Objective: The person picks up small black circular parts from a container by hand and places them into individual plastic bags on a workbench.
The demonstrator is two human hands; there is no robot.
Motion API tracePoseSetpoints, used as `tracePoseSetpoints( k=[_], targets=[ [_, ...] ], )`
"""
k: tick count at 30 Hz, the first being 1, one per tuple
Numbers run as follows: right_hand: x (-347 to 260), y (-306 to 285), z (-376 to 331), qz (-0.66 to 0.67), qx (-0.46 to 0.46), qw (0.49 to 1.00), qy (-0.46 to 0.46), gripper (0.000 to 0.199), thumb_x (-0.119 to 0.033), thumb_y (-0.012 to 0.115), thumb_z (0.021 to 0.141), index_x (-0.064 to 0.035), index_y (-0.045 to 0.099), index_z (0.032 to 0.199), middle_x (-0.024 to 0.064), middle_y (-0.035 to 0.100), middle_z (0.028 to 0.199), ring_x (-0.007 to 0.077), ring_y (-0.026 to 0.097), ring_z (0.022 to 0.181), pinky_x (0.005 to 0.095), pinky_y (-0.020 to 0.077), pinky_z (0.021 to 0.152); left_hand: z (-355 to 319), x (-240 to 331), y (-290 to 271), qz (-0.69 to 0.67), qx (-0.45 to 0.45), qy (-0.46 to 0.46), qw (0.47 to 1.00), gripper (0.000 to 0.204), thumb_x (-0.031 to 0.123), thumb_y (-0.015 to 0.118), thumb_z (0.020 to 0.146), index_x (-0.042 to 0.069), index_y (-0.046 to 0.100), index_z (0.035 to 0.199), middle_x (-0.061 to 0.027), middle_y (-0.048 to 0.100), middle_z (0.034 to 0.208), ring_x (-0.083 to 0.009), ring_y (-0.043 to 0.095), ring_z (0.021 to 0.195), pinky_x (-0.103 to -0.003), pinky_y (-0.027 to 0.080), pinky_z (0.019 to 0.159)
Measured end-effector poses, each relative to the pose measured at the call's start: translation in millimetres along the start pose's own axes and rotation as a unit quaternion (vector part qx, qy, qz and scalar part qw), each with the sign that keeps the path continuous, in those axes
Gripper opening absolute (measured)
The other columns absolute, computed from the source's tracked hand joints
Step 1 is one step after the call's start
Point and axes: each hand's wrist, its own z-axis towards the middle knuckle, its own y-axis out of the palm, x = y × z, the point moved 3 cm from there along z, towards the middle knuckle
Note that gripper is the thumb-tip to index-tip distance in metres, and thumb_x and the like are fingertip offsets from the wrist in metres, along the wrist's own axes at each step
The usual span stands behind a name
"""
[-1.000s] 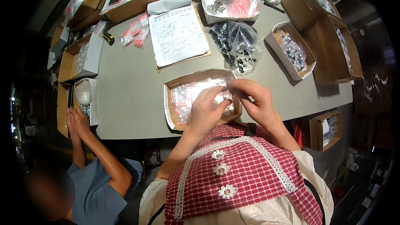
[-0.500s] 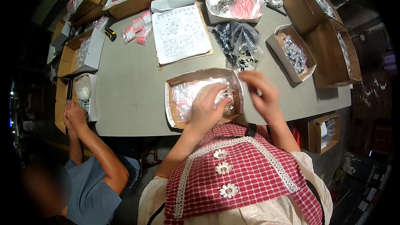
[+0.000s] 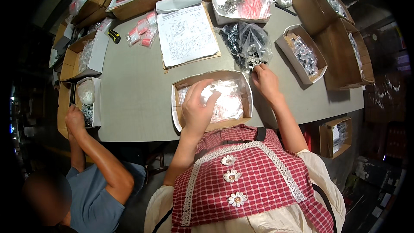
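Note:
My left hand (image 3: 197, 107) is over a shallow white cardboard box (image 3: 176, 116) in front of me. Its fingers are curved, with thumb and forefinger apart and nothing plainly between them. Small clear plastic bags (image 3: 230, 107) with red edges lie in the box, partly washed out by glare. Just beyond the box's right corner, my right hand (image 3: 266, 82) has its fingertips pinched at the near end of a clear plastic bag (image 3: 254, 43) of small black parts. What sits between those fingertips is too small to make out.
A sheet of drawings (image 3: 187, 34) lies beyond the box, near red-edged packets (image 3: 144, 29) and a yellow cutter (image 3: 114, 36). Boxes of parts include one at the back (image 3: 241, 19) and one at right (image 3: 319, 75). A co-worker's hand (image 3: 75, 121) is in a left-hand box.
My right hand has moved forward from beside the box to the bag of black parts. My left hand has shifted left over the box. The co-worker's hands have moved slightly.

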Motion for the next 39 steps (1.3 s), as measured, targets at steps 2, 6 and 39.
tracePoseSetpoints(
  k=[2, 6, 39],
  targets=[
    [2.9, 0.2, -0.1, 0.028, -0.007, 1.000, 0.002, 0.015, -0.018, 0.063, 0.085, -0.0037, 0.063, 0.089, 0.0141, 0.063, 0.095, 0.0357, 0.065, 0.083, 0.0456, 0.0523, 0.070, -2.2, -0.3, -4.8, -0.009, 0.012, -0.020, 1.000, 0.030, 0.006, 0.076, 0.082, 0.001, 0.068, 0.112, -0.0100, 0.069, 0.106, -0.0221, 0.065, 0.097, -0.032, 0.050, 0.089],
    [4.2, -13.4, -3.8, 0.155, 0.014, 0.986, 0.060, 0.014, -0.015, 0.064, 0.083, -0.0030, 0.061, 0.088, 0.0132, 0.063, 0.087, 0.0310, 0.065, 0.078, 0.0400, 0.0513, 0.067, -6.2, -12.5, -12.4, -0.006, 0.064, -0.025, 0.998, 0.031, 0.007, 0.075, 0.083, 0.001, 0.067, 0.113, -0.0081, 0.068, 0.105, -0.0194, 0.063, 0.097, -0.031, 0.049, 0.090],
    [-137.5, -63.2, -13.0, 0.337, -0.094, 0.918, -0.185, 0.021, -0.012, 0.069, 0.087, -0.0050, 0.069, 0.106, 0.0113, 0.063, 0.087, 0.0281, 0.065, 0.075, 0.0368, 0.0514, 0.064, -6.6, -4.8, -6.9, 0.058, 0.014, 0.085, 0.995, 0.037, -0.004, 0.067, 0.074, 0.002, 0.064, 0.111, -0.0147, 0.065, 0.109, -0.0335, 0.063, 0.102, -0.041, 0.050, 0.088]
  ],
)
